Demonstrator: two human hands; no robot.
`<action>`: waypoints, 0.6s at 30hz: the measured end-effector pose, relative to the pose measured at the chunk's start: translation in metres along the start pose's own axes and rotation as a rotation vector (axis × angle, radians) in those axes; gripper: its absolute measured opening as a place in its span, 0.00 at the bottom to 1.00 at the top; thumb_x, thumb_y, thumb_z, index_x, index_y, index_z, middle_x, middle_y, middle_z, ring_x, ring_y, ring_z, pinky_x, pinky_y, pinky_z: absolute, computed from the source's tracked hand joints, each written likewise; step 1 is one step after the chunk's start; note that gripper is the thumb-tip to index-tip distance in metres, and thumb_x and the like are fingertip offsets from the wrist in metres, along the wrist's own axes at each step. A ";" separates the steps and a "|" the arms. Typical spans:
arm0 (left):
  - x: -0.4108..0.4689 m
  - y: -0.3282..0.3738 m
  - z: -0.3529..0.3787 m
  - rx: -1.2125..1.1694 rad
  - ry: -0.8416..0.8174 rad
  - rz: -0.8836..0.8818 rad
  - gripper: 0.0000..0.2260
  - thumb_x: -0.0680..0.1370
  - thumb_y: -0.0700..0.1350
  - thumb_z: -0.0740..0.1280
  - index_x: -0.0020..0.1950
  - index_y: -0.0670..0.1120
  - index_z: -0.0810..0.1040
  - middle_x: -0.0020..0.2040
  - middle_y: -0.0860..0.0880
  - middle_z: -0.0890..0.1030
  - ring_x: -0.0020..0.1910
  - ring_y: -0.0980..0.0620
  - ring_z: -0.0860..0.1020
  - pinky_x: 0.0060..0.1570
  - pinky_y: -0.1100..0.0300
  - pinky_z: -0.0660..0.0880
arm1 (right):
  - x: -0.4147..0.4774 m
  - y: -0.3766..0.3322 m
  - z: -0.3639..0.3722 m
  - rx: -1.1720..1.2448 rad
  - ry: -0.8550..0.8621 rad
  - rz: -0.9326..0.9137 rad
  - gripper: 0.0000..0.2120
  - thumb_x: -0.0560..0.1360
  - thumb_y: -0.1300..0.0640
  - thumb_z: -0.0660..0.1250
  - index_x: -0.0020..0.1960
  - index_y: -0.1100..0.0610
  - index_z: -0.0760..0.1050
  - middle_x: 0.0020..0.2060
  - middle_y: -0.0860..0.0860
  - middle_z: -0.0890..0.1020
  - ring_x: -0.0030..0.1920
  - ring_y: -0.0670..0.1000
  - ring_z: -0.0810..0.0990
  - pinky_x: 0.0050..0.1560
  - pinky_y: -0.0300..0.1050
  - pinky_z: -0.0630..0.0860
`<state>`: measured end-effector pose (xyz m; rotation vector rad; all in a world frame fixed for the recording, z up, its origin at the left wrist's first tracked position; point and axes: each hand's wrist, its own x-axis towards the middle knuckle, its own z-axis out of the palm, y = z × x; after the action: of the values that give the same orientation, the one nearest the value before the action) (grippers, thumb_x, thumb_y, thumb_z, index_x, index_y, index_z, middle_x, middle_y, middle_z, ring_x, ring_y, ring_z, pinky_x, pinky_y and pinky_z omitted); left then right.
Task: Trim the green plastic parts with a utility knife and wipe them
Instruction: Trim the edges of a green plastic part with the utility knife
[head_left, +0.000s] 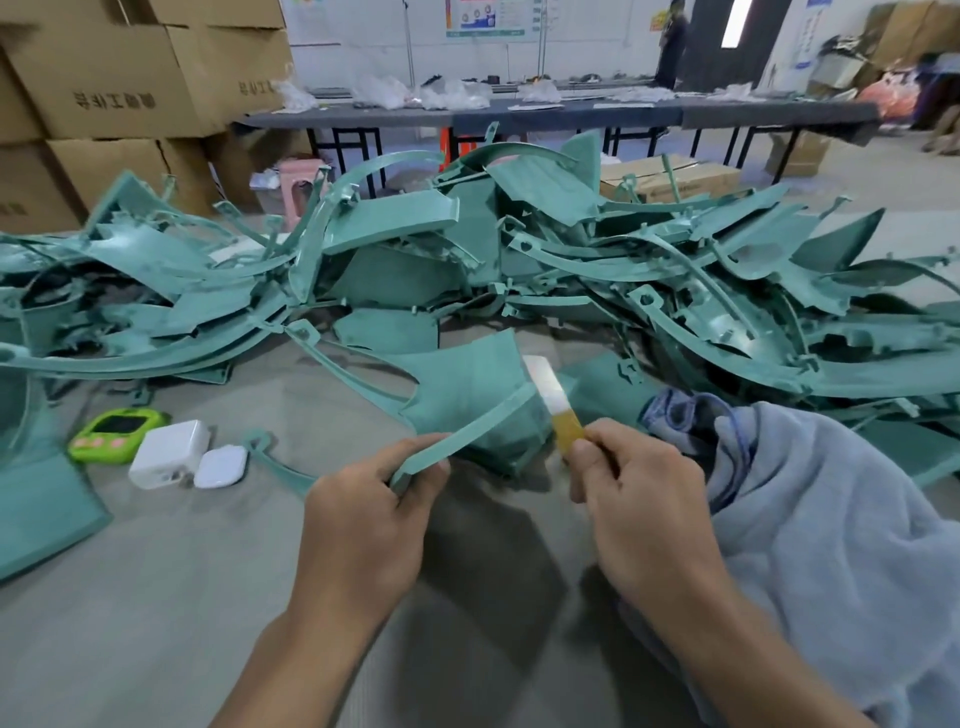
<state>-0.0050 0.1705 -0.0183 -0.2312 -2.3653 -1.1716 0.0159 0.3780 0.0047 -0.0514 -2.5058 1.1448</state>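
Left grip (363, 514): we pinch the part (467, 387) by its near strip.
Right grip (639, 493): we clasp the knife (563, 428), blade at the part's right edge.
Part: between both grips, over the tabletop (208, 597).

Centre front, the part (467, 384), knife (550, 400) just right of it, cloth (831, 519) further right; timer (111, 434) and charger (169, 453) left on the surface (182, 597); parts pile (571, 270) behind everything, boxes (104, 78) stacked far back left.

Both forearms reach forward, bare. Left hand (363, 512) fingers curled in a grip; right hand (636, 499) pinching, thumb up.
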 end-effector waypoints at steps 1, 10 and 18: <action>0.000 -0.002 0.001 -0.002 0.004 0.002 0.14 0.76 0.45 0.75 0.54 0.65 0.82 0.41 0.75 0.80 0.43 0.71 0.79 0.41 0.80 0.68 | -0.005 -0.003 0.001 0.083 -0.051 -0.053 0.14 0.82 0.51 0.64 0.37 0.50 0.73 0.28 0.47 0.77 0.30 0.47 0.72 0.31 0.44 0.68; 0.004 -0.003 0.002 -0.030 0.014 0.024 0.05 0.76 0.44 0.76 0.49 0.54 0.88 0.33 0.73 0.77 0.35 0.74 0.75 0.37 0.79 0.67 | 0.000 0.001 -0.001 -0.021 0.029 0.054 0.17 0.81 0.55 0.66 0.33 0.52 0.72 0.27 0.46 0.77 0.29 0.47 0.72 0.32 0.41 0.66; 0.000 -0.005 0.006 -0.040 0.030 0.049 0.05 0.75 0.41 0.77 0.48 0.50 0.88 0.34 0.71 0.77 0.34 0.77 0.73 0.37 0.82 0.65 | 0.000 0.003 0.001 -0.079 -0.034 0.102 0.18 0.81 0.52 0.65 0.33 0.54 0.71 0.26 0.51 0.76 0.29 0.51 0.72 0.32 0.51 0.69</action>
<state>-0.0090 0.1718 -0.0245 -0.2822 -2.2988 -1.1924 0.0155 0.3797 0.0021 -0.1845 -2.6042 1.0937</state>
